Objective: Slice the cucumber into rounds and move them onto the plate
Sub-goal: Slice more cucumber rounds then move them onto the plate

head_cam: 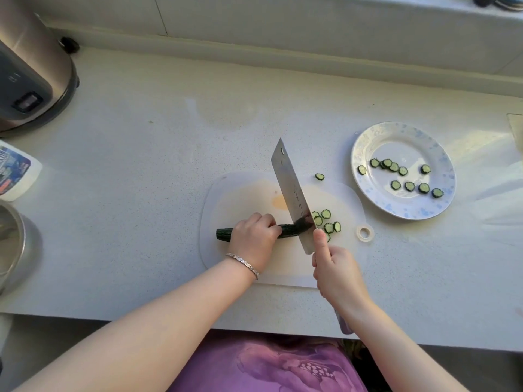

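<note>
Left hand (254,236) fingers curl round one dark green cucumber (224,233); right hand (336,267) fingers grip one steel cleaver (288,188). Roughly six cut rounds (328,227) lie on the white cutting board (240,199), and about eleven plated rounds (409,186) on the blue-speckled plate (441,154).

We look down on a home kitchen; a pale speckled countertop (141,165) runs along a light tiled wall (254,12); a brushed-steel electric appliance (31,75) with a switch stands at the far left, and a labelled plastic bottle (14,171) and a metal pot (11,244) sit nearer the front edge; on a white plastic cutting board (240,199) we see a cucumber (223,233) under a broad cleaver (293,193); sliced rounds (393,166) lie on a blue-flecked plate (370,140) beside it; the single patterned plate and household appliance suggest a home rather than a commercial kitchen.
</note>
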{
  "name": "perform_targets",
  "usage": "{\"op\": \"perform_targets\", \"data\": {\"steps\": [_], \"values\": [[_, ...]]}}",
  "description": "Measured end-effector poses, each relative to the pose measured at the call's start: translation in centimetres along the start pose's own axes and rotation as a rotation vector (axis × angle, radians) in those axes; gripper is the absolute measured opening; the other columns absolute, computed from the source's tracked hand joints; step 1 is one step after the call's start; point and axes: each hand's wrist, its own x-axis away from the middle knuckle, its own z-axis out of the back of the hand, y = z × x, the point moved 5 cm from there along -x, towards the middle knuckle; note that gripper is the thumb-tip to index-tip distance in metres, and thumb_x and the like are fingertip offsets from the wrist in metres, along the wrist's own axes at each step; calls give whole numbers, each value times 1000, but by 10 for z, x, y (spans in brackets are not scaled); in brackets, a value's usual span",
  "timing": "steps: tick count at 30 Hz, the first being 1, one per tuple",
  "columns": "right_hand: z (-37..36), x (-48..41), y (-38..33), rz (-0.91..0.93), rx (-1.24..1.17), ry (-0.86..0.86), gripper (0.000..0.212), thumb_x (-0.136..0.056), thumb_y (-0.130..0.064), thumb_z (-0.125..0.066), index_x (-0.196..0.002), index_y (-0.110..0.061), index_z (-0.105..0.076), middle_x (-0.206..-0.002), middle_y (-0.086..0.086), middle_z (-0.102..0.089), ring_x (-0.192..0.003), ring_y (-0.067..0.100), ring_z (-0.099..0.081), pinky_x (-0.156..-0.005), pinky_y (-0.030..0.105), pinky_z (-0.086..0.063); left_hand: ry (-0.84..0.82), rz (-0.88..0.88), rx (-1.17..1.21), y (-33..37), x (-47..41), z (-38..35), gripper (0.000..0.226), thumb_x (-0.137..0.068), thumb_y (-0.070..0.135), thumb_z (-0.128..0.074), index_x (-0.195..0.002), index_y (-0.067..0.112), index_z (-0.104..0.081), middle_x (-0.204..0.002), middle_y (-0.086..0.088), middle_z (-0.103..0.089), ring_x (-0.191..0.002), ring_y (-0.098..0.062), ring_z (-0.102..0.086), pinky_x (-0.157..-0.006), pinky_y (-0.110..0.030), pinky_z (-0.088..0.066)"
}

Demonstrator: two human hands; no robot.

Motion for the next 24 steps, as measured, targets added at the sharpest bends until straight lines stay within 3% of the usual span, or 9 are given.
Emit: {"op": "perform_targets", "data": {"steps": [8,13,18,24], "values": [[-15,-11,9,13,53,30,56,-93,-55,-26,-59,-11,-35,-53,6,-35,-49,19,-32,-54,32,-28,34,0,25,-1,3,0,30,-36,5,-89,-56,19,-73,-55,3,-65,-48,-18,-62,-39,-14,-41],[-1,-13,19,-127,-199,-6,54,-92,-57,-32,-56,-16,-33,-41,-6,-27,-38,14,-24,-43,23,-21,103,-31,56,-2,4,0,19,-48,8,-69,-61,20,-74,-60,4,-69,-52,-17,-65,-44,-14,-44],[9,-7,21,-93,-161,-4,56,-90,-60,-32,-51,-19,-33,-35,-12,-29,-38,13,-26,-46,26,-23,127,-57,55,0,0,-1,32,-67,16,-43,-62,17,-74,-60,3,-70,-51,-17,-65,-43,-15,-45],[4,-2,13,-38,-69,-1,56,-91,-57,-31,-52,-17,-33,-40,-7,-33,-43,18,-31,-52,31,-27,106,-67,13,2,0,1,35,-66,19,-40,-59,19,-74,-57,5,-68,-49,-17,-63,-41,-14,-42]]}}
